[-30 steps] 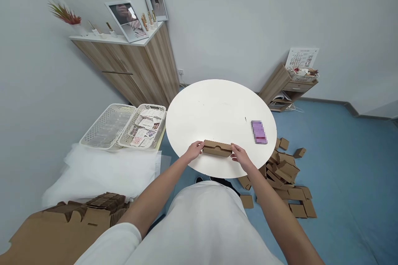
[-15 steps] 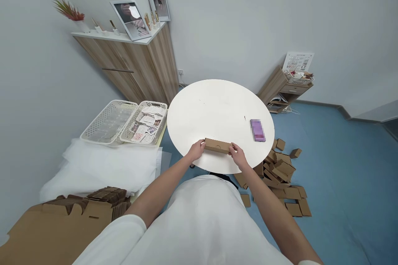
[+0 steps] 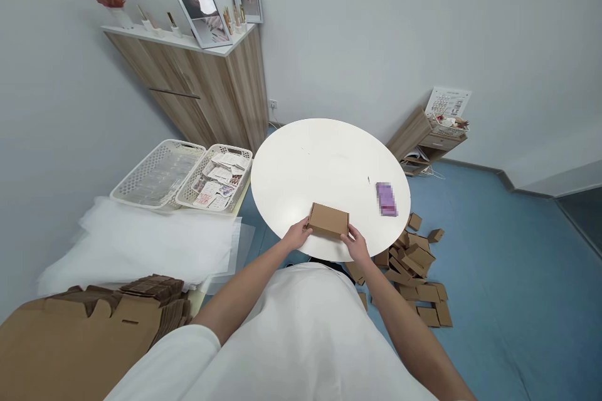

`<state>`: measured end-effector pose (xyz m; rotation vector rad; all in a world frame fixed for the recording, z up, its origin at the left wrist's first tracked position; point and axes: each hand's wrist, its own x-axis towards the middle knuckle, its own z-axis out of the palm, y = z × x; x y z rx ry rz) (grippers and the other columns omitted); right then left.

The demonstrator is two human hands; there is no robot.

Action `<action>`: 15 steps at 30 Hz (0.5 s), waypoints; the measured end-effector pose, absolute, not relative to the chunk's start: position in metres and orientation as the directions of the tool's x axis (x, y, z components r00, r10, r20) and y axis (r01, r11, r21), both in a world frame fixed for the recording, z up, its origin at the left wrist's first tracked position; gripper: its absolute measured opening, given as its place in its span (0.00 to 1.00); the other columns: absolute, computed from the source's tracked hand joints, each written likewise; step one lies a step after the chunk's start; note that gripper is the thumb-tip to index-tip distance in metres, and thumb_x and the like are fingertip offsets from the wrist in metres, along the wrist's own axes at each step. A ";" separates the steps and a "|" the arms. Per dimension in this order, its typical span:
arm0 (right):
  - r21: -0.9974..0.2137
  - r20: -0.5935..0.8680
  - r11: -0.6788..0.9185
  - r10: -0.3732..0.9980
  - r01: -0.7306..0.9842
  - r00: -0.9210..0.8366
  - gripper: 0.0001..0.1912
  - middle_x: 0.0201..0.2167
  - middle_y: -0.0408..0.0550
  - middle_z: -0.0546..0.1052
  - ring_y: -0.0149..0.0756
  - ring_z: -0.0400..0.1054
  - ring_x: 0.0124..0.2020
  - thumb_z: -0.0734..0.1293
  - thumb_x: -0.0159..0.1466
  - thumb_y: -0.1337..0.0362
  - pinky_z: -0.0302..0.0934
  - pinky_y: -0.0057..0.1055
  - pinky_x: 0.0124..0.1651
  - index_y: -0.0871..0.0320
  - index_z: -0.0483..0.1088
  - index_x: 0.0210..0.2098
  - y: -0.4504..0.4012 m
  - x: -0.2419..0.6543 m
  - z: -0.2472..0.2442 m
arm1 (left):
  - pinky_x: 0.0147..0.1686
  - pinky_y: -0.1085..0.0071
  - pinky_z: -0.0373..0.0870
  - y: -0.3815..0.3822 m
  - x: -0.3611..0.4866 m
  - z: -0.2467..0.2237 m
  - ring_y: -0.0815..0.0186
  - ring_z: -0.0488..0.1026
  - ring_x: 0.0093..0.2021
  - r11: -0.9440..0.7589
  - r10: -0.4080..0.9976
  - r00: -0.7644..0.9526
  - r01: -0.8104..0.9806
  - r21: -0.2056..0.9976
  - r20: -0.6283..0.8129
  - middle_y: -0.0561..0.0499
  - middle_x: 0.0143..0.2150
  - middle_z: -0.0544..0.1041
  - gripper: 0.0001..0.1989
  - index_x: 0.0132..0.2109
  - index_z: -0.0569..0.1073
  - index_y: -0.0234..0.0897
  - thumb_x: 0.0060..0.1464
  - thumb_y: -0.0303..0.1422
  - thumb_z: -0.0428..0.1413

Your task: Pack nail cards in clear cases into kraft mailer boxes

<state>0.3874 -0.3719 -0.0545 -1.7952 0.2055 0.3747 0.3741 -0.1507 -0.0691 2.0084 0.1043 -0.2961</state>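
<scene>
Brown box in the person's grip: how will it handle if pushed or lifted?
The brown box is probably fairly stiff: its panels look flat and its edges straight. It seems unlikely to roll, being low and flat-sided. Likely light if empty, as it looks like cardboard, but its inside is hidden.

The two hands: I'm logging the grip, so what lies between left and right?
In the head view, a brown cardboard box lies between the left hand and the right hand, held at opposite ends.
</scene>
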 end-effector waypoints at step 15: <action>-0.831 -0.532 -0.169 -0.038 -0.530 0.846 0.43 0.61 0.54 0.52 0.42 0.54 0.58 0.67 0.50 0.51 0.61 0.33 0.48 0.53 0.46 0.60 -0.378 0.392 -0.056 | 0.37 0.70 0.64 -0.164 0.384 -0.085 0.62 0.70 0.39 -0.532 -0.023 0.903 0.353 0.770 -0.430 0.41 0.48 0.69 0.27 0.47 0.64 0.34 0.41 0.45 0.57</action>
